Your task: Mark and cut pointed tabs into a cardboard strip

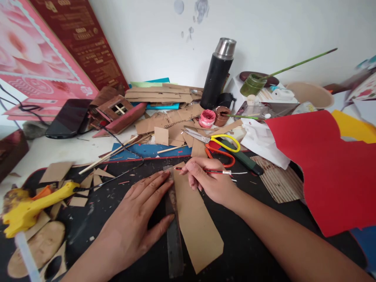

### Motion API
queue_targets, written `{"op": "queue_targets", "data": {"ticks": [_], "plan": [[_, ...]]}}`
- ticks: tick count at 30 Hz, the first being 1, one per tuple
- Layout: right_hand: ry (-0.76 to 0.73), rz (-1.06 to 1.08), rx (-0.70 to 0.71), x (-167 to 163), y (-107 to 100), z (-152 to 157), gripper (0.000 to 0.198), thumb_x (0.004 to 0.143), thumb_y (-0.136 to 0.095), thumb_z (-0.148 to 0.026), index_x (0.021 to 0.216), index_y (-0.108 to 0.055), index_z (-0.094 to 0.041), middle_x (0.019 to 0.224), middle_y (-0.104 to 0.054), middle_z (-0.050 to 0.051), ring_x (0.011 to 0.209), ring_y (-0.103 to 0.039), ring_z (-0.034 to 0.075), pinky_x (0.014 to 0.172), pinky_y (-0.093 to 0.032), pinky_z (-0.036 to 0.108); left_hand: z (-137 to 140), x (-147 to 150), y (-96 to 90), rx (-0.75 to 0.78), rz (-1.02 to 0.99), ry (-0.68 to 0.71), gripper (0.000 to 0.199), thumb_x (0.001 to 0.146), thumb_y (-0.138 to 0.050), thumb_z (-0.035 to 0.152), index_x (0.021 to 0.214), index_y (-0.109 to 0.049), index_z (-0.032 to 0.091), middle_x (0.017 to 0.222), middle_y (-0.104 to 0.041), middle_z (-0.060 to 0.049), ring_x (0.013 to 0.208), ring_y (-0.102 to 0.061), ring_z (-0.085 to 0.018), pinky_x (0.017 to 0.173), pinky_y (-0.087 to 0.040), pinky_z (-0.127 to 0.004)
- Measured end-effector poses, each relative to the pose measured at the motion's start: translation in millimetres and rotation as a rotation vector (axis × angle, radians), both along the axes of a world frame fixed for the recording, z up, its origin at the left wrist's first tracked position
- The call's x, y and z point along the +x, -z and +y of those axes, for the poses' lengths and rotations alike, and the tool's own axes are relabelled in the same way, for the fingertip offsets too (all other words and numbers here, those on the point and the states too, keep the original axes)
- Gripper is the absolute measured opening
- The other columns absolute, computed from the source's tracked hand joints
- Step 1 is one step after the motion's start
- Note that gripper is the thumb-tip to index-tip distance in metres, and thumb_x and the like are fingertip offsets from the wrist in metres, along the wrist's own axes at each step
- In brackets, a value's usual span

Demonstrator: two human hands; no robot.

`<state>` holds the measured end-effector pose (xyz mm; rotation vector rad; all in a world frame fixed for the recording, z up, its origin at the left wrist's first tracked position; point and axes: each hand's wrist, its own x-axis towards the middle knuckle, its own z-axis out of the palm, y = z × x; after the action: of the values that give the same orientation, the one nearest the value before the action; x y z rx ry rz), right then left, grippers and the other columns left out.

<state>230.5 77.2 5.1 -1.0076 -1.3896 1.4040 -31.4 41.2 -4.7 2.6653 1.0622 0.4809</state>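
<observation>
- here's the left hand (pixel 141 207), palm down, fingers stretched out and slightly parted, fingertips and thumb resting on a dark translucent ruler (pixel 175 256)
- the right hand (pixel 210 178) has its fingers curled in, thumb and fingers gripping a slim red-and-black pencil (pixel 213 171), tip pointing left over the far end of the work
- and there's the piece itself: a long cardboard strip (pixel 199 223), flat on the black mat (pixel 126 239), just right of the ruler, with its near end angled at the corner
- beyond the right hand, scissors (pixel 208 139) with one yellow and one orange-red handle, blades parted, pointing left
- off to the near left, a yellow glue gun (pixel 38 207) lies among cardboard scraps
- far left, a small brown model (pixel 117 113) with a window, right beside a black phone (pixel 69 117)
- at the far side, a black thermos (pixel 217 74) stands tilted in view, a pink paint jar (pixel 207 118) near its base
- out right, a big red sheet (pixel 331 168) overlaps corrugated cardboard (pixel 276 180)
</observation>
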Motion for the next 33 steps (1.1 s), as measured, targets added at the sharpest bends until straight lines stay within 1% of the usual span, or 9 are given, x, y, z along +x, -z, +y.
{"op": "queue_targets", "data": {"ticks": [12,18,23,33], "plan": [[0.004,-0.008,-0.002,0.0,1.6,-0.5,0.049,0.112,-0.062,-0.061,0.093,-0.075,-0.018,0.067,-0.063,-0.002,0.056,-0.06,0.01,0.047,-0.043,0.021,0.1,0.7,-1.3,0.009,0.006,0.004,0.065,0.11,-0.061,0.045,0.168,-0.043,0.022,0.173,-0.053,-0.014,0.159,-0.05,-0.035,0.124,-0.051,-0.058],[0.019,-0.073,0.014,-1.6,0.4,-1.3,0.053,0.112,-0.06,-0.065,0.093,-0.076,-0.018,0.065,-0.062,-0.002,0.055,-0.058,0.011,0.048,-0.043,0.022,0.0,0.7,-1.0,-0.001,-0.014,-0.001,0.067,0.109,-0.062,0.043,0.17,-0.043,0.023,0.173,-0.053,-0.013,0.159,-0.051,-0.035,0.124,-0.051,-0.057],[0.04,-0.136,0.048,-2.6,1.3,-1.0,0.054,0.113,-0.058,-0.063,0.093,-0.076,-0.017,0.067,-0.065,-0.001,0.055,-0.059,0.011,0.053,-0.046,0.024,0.3,0.9,-0.4,0.001,-0.009,0.0,0.067,0.109,-0.062,0.044,0.17,-0.042,0.023,0.174,-0.053,-0.013,0.16,-0.05,-0.035,0.125,-0.051,-0.057],[0.057,-0.202,0.04,-4.4,0.0,-1.3,0.057,0.112,-0.056,-0.067,0.09,-0.075,-0.018,0.068,-0.066,-0.001,0.056,-0.06,0.012,0.054,-0.046,0.025,-1.3,1.3,-0.5,-0.009,-0.024,-0.007,0.067,0.109,-0.063,0.044,0.17,-0.044,0.024,0.173,-0.054,-0.013,0.159,-0.051,-0.036,0.125,-0.05,-0.058]]}}
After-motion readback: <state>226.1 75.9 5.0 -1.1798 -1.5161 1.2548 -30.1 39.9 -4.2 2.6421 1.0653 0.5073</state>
